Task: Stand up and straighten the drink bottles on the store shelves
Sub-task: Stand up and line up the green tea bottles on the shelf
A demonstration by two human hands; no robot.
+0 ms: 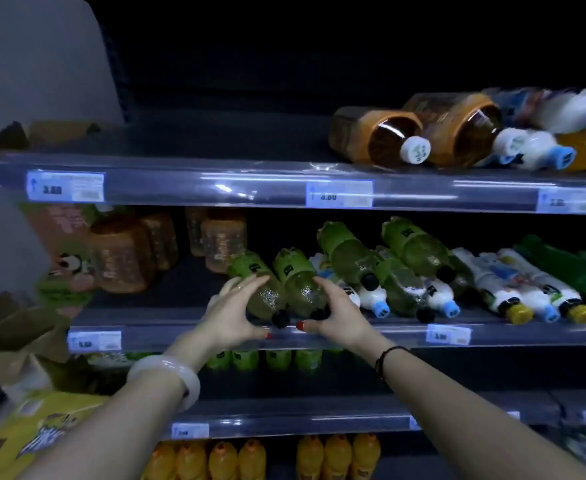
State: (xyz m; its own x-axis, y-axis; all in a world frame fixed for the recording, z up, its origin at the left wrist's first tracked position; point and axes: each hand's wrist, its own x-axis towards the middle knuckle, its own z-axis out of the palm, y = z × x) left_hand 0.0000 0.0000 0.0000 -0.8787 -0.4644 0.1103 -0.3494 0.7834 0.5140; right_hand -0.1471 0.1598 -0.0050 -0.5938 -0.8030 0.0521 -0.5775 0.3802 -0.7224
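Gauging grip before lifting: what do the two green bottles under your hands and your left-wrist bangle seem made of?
The left green bottle and right green bottle: probably clear glossy plastic; highlights glint, liquid shows through. The bangle: milky, smooth, translucent, perhaps jade or glass.

Middle shelf point(215, 336): green bottles point(347, 251), white bottles point(513, 289) toppled; upper shelf point(180, 181): amber bottles point(378, 133), seemingly tea, lying.
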